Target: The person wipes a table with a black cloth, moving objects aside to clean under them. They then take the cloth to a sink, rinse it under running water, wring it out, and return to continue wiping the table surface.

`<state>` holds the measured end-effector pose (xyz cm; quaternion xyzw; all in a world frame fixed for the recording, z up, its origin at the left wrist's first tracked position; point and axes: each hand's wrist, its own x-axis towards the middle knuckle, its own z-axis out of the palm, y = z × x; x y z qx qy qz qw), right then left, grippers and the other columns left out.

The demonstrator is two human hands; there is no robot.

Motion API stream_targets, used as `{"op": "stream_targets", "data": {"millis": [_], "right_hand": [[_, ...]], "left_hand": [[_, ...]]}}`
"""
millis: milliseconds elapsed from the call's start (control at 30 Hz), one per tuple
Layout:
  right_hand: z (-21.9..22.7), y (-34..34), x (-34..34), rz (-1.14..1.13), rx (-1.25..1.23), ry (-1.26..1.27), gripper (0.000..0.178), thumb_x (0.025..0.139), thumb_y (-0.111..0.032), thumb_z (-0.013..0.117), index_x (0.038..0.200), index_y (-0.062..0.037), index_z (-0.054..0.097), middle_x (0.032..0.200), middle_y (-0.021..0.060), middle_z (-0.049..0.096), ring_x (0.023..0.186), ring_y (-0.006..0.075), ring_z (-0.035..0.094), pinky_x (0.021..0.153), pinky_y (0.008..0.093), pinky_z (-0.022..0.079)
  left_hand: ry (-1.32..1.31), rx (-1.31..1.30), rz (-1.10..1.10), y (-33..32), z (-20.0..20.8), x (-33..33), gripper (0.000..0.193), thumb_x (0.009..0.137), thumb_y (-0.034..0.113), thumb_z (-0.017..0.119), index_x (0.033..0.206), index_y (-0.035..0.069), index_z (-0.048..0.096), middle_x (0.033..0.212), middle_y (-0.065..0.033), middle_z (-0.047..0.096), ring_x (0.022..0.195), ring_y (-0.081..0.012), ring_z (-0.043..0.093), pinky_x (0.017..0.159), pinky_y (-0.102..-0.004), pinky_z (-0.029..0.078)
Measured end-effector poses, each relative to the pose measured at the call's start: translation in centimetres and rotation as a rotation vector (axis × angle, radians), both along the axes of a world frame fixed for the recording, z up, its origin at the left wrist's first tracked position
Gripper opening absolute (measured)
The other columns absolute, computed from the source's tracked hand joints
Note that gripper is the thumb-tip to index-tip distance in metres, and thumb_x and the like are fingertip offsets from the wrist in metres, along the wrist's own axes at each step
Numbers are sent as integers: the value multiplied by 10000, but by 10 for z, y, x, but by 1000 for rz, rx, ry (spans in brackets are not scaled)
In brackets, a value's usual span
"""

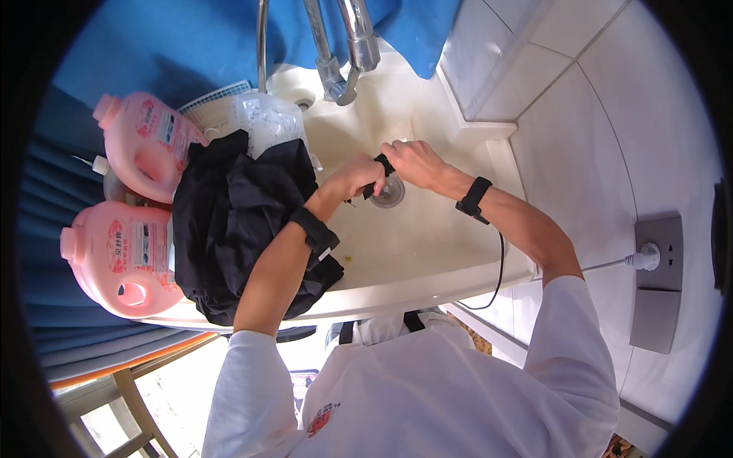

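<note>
White shirt cloth (458, 389) on the person's own body lies nearest the camera, because they lean over a cream sink (443, 263) with both arms reaching in. Left hand (356, 177) and right hand (412, 162) meet above the round drain (387, 192), their fingers closed on a small piece of black cloth (377, 185), one hand on either side of it. Two-sided holding like this seems meant to keep the limp piece under control, and its place over the basin probably lets anything that falls off it land inside. Whether it joins any larger cloth, I cannot tell. Beside the left forearm, a heap of black clothes (237, 229) is bunched on the sink's left side, likely to leave the bowl free for the hands. Two pink bottles (149, 145) (126, 256) stand left of the heap, apparently parked there to be out of the way yet within reach. Behind the heap sits a clear plastic bag (267, 122). At the far edge hangs a metal tap (359, 38); each wrist wears a black band (313, 233) (475, 200), perhaps strapped on to leave the fingers unhindered.
</note>
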<state>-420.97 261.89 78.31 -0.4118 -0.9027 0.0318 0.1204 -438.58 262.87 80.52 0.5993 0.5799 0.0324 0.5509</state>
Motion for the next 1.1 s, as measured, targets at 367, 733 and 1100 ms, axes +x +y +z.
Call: {"op": "stream_targets", "data": {"millis": [367, 733, 1100], "right_hand": [[75, -47, 18, -140, -552, 505, 554, 734, -180, 798, 1175, -20, 504, 939, 125, 638, 819, 228, 657, 723, 361, 529], [94, -269, -34, -360, -1379, 1397, 700, 934, -516, 602, 1335, -34, 291, 1195, 208, 563, 824, 322, 711, 633, 373, 612], [71, -474, -8, -654, -607, 1485, 628, 859, -59, 620, 1402, -13, 306, 1185, 145, 545, 1089, 208, 583, 893, 320, 492]], "left_hand": [[228, 951, -189, -58, 55, -29, 789, 683, 138, 802, 1315, -71, 378, 1139, -297, 574, 939, -407, 625, 826, -404, 529], [-800, -90, 281, -185, 51, -53, 430, 894, 153, 725, 1261, 28, 539, 954, -18, 649, 887, -102, 604, 712, -310, 496], [-658, 372, -286, -351, 62, 34, 416, 934, 201, 664, 1290, -7, 601, 852, -95, 705, 806, -147, 655, 750, -286, 515]]}}
